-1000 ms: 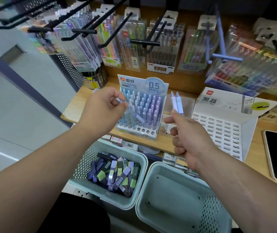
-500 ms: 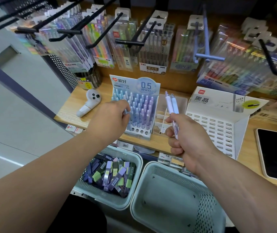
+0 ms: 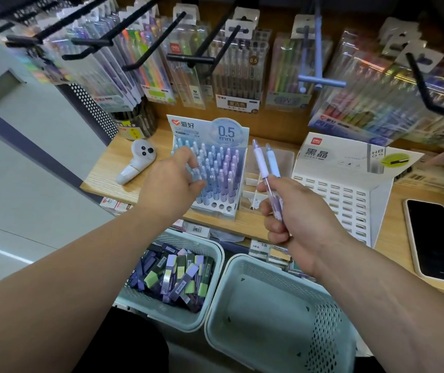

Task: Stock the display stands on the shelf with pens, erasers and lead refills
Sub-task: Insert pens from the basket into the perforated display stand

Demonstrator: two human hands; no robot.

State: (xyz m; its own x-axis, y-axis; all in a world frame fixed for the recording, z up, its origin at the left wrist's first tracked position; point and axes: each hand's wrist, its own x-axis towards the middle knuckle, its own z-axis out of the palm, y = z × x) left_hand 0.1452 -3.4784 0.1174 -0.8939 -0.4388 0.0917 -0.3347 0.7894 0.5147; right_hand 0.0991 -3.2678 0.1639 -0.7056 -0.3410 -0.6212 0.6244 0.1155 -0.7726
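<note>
Between right fingers (image 3: 273, 238), two pens (image 3: 265, 162), tips upward

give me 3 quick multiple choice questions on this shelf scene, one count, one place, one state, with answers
1. How many pens does the right hand hold?
A) one B) four C) two

2. Where do the purple and green boxes lie?
A) on a chair B) in the left basket C) in the right hand

3. The screen of the phone is:
A) dark B) showing a map C) playing a video

Answers:
1 C: two pen tops stick up side by side above the fingers.
2 B: the boxes are heaped inside that basket.
3 A: its glass is black all over.
</note>
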